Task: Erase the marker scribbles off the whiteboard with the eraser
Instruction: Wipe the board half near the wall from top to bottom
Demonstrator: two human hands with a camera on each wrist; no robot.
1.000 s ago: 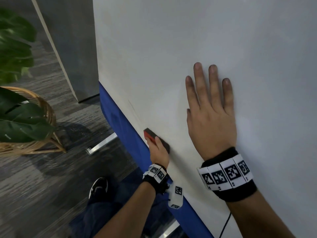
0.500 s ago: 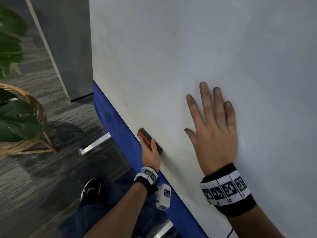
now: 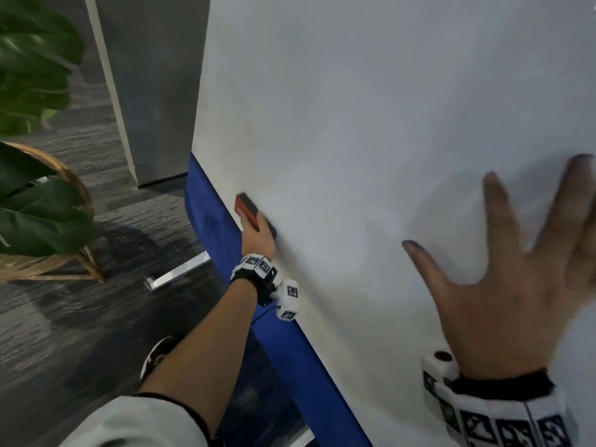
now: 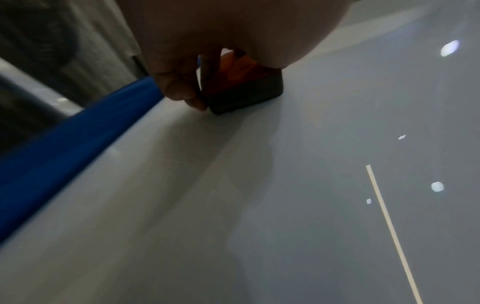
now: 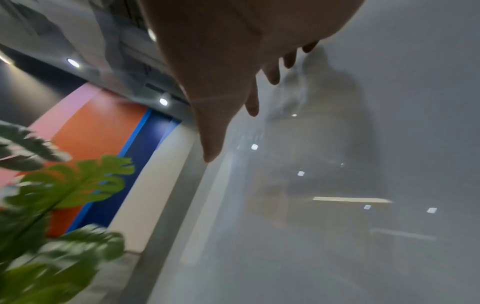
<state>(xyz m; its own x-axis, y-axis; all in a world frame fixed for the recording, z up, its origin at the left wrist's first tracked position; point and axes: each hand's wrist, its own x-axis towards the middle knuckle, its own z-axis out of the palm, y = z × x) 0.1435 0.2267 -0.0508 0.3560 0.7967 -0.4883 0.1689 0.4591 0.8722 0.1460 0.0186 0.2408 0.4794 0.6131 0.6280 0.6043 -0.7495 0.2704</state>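
Observation:
The whiteboard (image 3: 371, 124) fills most of the head view, its surface plain white with no marker lines that I can make out. My left hand (image 3: 259, 235) grips the eraser (image 3: 246, 206), a red block with a black felt pad, and holds it against the board's lower left edge beside the blue frame (image 3: 213, 217). In the left wrist view my fingers curl round the eraser (image 4: 244, 90), felt flat on the whiteboard (image 4: 259, 185). My right hand (image 3: 516, 285) lies with fingers spread and straight on the board at lower right, and its fingers (image 5: 272, 76) show in the right wrist view.
A wicker basket (image 3: 64, 175) with a large-leaved green plant (image 3: 32, 204) stands on the grey carpet at left. A grey panel (image 3: 151, 91) rises behind the board's left edge. A metal foot (image 3: 177, 274) of the board's stand lies on the floor near my shoe (image 3: 156, 354).
My right hand has slid right and down across the board and spread its fingers. My left hand stays at the lower edge with the eraser. The head view has shifted.

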